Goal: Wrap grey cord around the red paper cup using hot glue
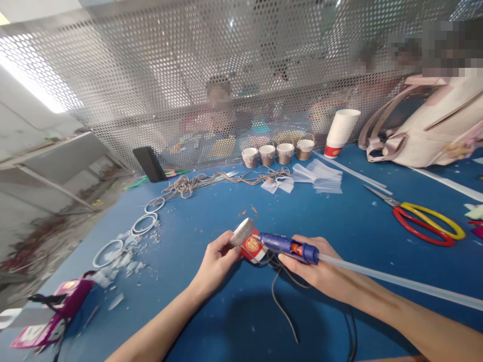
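Fingers (226, 241) grip a paper cup (251, 245) above the blue table (211, 211).

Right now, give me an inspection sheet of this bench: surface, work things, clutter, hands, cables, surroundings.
Surface: blue table, strewn with white scraps.
Work things: paper cup lying sideways; blue glue gun, nozzle at the cup.
Clutter: scissors, white rings, cord bundle, cup stack, four wrapped cups, phone, bag.
Hands: left hand grips the cup; right hand grips the gun.
Cables: dark cable trailing from the gun.
Surroundings: perforated metal screen; people behind it.
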{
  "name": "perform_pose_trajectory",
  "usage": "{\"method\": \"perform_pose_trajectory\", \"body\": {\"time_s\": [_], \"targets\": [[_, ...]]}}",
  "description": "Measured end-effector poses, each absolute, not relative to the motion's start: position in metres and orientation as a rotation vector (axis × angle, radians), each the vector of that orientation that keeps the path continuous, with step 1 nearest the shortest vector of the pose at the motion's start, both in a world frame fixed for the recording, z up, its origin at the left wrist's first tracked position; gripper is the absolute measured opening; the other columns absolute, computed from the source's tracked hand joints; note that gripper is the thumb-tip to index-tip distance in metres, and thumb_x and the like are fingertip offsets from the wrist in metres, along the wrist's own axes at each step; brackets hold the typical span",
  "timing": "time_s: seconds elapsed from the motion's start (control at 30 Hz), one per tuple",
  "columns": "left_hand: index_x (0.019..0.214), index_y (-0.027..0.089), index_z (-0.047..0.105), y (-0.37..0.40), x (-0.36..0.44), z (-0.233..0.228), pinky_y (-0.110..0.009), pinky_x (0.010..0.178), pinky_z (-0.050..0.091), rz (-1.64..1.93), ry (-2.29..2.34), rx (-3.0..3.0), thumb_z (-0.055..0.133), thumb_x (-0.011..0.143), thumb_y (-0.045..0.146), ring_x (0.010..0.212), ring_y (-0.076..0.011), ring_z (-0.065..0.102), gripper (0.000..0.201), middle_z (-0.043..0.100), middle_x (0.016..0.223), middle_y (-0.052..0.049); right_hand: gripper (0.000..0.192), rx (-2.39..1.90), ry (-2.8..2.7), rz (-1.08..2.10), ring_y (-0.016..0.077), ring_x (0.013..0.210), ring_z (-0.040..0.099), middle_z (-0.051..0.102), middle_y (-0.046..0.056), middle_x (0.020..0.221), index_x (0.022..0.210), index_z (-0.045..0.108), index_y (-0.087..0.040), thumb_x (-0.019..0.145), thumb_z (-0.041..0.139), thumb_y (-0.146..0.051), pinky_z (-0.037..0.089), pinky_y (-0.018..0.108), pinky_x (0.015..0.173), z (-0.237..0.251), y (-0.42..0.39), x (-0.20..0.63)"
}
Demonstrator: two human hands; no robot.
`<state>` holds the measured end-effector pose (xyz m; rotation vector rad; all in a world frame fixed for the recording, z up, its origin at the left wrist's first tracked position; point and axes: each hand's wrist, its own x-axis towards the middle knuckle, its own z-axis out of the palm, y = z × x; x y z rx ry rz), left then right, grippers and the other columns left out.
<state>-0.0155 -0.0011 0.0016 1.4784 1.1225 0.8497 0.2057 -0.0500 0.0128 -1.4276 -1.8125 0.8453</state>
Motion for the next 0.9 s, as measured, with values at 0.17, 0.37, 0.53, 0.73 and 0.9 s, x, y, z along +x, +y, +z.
{"method": "perform_pose_trajectory", "body": {"time_s": [0.17,0.37,0.53,0.73,0.9], "targets": [[0.063,0.015,0.055,-0.0015,-0.0161,0.0032,-0.024,0.059,0.037,0.845,1.111,1.462,0.058,0.072,0.028,0.061,-0.0120,0.045,0.016,0.050,0.062,0.003,0.030,-1.423,-1.812,0.853,0.0093,0.045,0.037,0.043,-0.005,0.050,0.058,0.040,-0.021,0.081,0.051,-0.037,0.029,0.024,0.047,0.0123,-0.0491,0.2061],[0.063,0.016,0.056,-0.0016,-0.0155,0.0034,-0.025,0.060,0.038,0.838,1.109,1.471,0.057,0.072,0.026,0.062,-0.0125,0.046,0.014,0.051,0.062,0.002,0.031,-1.463,-1.809,0.864,0.0093,0.046,0.035,0.041,-0.006,0.050,0.058,0.040,-0.021,0.081,0.051,-0.038,0.029,0.023,0.046,0.0147,-0.0483,0.2068],[0.064,0.015,0.057,-0.0003,-0.0177,0.0016,-0.025,0.062,0.037,0.829,1.094,1.503,0.054,0.074,0.024,0.063,-0.0125,0.047,0.013,0.051,0.062,0.002,0.031,-1.441,-1.800,0.928,0.0093,0.047,0.036,0.042,-0.006,0.051,0.059,0.039,-0.021,0.081,0.052,-0.037,0.030,0.023,0.048,0.0162,-0.0500,0.2067],[0.064,0.016,0.056,0.0021,-0.0223,-0.0043,-0.027,0.064,0.040,0.831,1.064,1.518,0.053,0.074,0.022,0.065,-0.0145,0.050,0.012,0.054,0.064,0.001,0.028,-1.482,-1.743,1.033,0.0105,0.052,0.039,0.044,-0.005,0.055,0.064,0.047,-0.020,0.082,0.050,-0.041,0.034,0.023,0.050,0.0170,-0.0452,0.2122],[0.067,0.015,0.056,0.0017,-0.0205,-0.0032,-0.026,0.064,0.038,0.813,1.057,1.517,0.053,0.075,0.024,0.065,-0.0139,0.048,0.012,0.052,0.064,0.001,0.032,-1.414,-1.805,0.955,0.0089,0.046,0.036,0.040,-0.006,0.050,0.058,0.039,-0.021,0.082,0.051,-0.037,0.030,0.023,0.047,0.0181,-0.0504,0.2077]]}}
